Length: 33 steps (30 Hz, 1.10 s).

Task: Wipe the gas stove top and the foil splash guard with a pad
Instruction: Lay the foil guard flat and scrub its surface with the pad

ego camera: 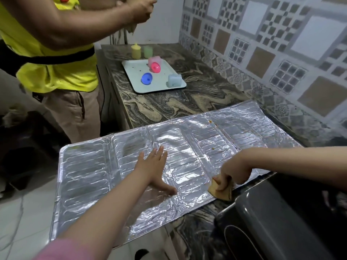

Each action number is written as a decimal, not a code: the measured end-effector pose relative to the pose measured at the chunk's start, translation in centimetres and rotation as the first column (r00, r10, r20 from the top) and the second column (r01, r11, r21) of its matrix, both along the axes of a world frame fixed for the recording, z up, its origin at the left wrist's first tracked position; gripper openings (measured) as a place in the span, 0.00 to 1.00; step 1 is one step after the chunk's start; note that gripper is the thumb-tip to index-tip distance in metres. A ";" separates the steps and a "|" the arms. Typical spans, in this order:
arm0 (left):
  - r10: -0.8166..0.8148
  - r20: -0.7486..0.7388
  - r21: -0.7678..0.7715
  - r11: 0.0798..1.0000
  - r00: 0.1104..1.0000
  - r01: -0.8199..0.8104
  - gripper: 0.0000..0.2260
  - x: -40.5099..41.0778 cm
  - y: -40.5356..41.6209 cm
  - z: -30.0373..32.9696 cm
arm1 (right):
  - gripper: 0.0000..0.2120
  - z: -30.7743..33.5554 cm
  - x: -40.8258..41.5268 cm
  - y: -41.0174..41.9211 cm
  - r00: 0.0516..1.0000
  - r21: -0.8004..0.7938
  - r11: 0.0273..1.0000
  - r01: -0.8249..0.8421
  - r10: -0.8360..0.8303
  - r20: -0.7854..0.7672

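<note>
The crinkled silver foil splash guard lies flat, long axis left-right. The left hand presses it, fingers spread; the right hand pinches the tan pad at its near-right edge, unwiped foil leftward.

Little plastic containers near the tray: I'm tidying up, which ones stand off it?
The yellow container and green container, on the counter behind the tray; the others lie on it.

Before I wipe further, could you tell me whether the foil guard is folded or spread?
Spread: the foil splash guard lies flat, its panels unfolded.
</note>
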<state>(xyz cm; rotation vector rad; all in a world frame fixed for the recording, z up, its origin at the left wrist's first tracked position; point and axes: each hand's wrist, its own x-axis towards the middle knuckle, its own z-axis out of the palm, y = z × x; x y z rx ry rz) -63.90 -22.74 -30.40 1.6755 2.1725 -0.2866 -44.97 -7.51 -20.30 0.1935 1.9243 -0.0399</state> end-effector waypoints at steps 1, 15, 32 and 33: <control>-0.001 -0.012 -0.012 1.000 1.000 0.001 0.65 0.1 0.1 0.2 | 0.30 -0.2 0.1 0.1 1.000 -0.004 1.000 0.017 -0.017 0.008; -0.058 -0.029 0.241 0.969 0.998 0.063 0.51 5.6 6.4 -0.6 | 0.34 4.8 -4.7 7.7 0.807 -0.012 0.901 0.433 -0.394 -0.439; 0.017 0.011 0.290 0.957 1.000 -0.020 0.50 2.8 1.3 -2.6 | 0.30 -5.3 -14.5 6.2 0.762 0.224 0.961 0.161 0.023 -0.647; 0.020 0.009 0.292 0.956 1.000 -0.021 0.49 2.8 1.3 -2.6 | 0.32 -5.6 -14.0 6.3 0.760 0.221 0.963 0.151 0.030 -0.649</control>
